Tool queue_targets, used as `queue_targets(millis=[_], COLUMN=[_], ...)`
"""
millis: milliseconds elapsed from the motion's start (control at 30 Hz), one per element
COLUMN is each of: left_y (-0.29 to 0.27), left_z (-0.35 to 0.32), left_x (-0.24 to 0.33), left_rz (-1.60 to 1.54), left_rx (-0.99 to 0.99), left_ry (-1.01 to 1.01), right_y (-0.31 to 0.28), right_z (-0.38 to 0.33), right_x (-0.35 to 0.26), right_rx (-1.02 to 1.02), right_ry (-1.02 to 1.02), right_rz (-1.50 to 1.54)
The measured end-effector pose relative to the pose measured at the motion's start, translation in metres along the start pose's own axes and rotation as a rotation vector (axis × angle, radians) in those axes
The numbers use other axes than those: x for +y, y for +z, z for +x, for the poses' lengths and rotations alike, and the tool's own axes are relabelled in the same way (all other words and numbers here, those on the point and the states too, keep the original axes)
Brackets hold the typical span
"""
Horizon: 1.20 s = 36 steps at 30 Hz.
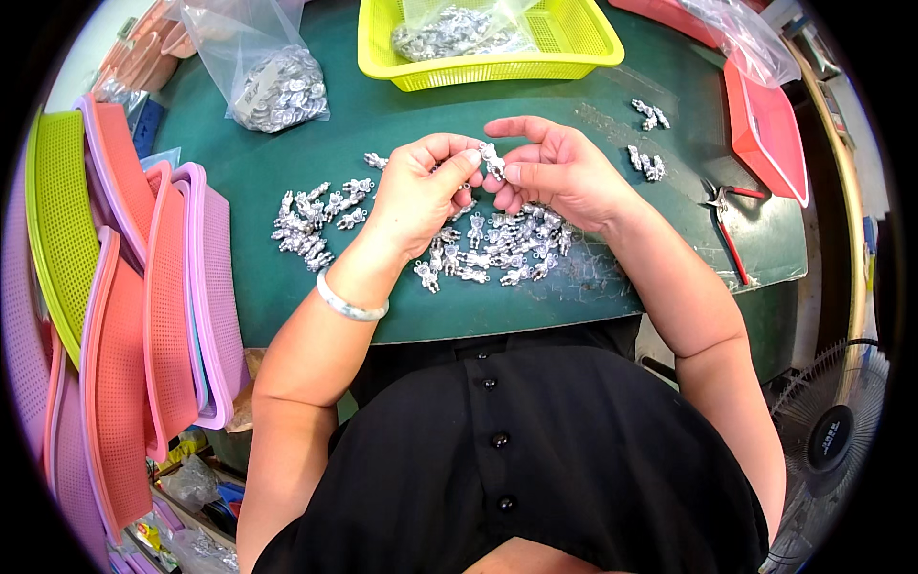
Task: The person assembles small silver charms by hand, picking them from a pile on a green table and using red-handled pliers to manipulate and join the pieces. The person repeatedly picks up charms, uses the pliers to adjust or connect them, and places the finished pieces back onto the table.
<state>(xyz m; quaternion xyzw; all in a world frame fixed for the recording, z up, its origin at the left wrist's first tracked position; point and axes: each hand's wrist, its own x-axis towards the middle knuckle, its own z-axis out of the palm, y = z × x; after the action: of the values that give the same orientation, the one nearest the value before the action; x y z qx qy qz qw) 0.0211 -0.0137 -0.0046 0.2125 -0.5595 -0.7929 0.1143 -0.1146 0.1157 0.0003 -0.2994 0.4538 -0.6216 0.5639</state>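
My left hand (pixel 421 187) pinches a small silver figure-shaped metal charm (pixel 492 162) by thumb and fingertips, above the table. My right hand (pixel 569 177) meets it from the other side; its thumb and curled fingers close at the charm's lower end, while the index finger is raised and bent. Below the hands lies a loose pile of similar silver charms (pixel 497 251), partly hidden by them. Another heap of charms (pixel 304 225) lies by my left forearm. Several more charms (pixel 647 165) sit in small groups to the right of my right hand.
A yellow-green basket (pixel 488 74) with bagged metal pieces stands at the back, beside a clear bag of charms (pixel 279 91). Red-handled pliers (pixel 727 225) and a red tray (pixel 765 134) are at right. Stacked plastic baskets (pixel 120 373) line the left; a fan (pixel 830 440) stands lower right.
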Motion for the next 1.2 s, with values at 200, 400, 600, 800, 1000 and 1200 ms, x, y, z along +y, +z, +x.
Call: queue_targets(millis=[200, 400, 600, 800, 1000, 1200], left_y=[0.001, 0.002, 0.002, 0.005, 0.003, 0.003], left_z=[-0.003, -0.005, -0.006, -0.007, -0.005, -0.004], left_x=[0.002, 0.003, 0.003, 0.002, -0.001, -0.001], left_rz=[0.003, -0.012, -0.029, -0.042, -0.07, -0.072], left_rx=[0.004, 0.002, -0.001, -0.008, -0.007, -0.014], left_ry=[0.016, 0.025, 0.017, -0.015, -0.035, -0.044], right_y=[0.0, 0.0, 0.003, 0.006, 0.01, 0.009], right_z=[0.0, 0.0, 0.0, 0.001, 0.001, 0.0], right_x=[-0.001, 0.0, -0.001, 0.004, 0.004, 0.005], right_rx=[0.012, 0.019, 0.055, 0.141, 0.174, 0.167], right_ry=[0.004, 0.006, -0.036, -0.168, -0.183, -0.195], right_rz=[-0.014, -0.022, -0.044, -0.174, -0.216, -0.227])
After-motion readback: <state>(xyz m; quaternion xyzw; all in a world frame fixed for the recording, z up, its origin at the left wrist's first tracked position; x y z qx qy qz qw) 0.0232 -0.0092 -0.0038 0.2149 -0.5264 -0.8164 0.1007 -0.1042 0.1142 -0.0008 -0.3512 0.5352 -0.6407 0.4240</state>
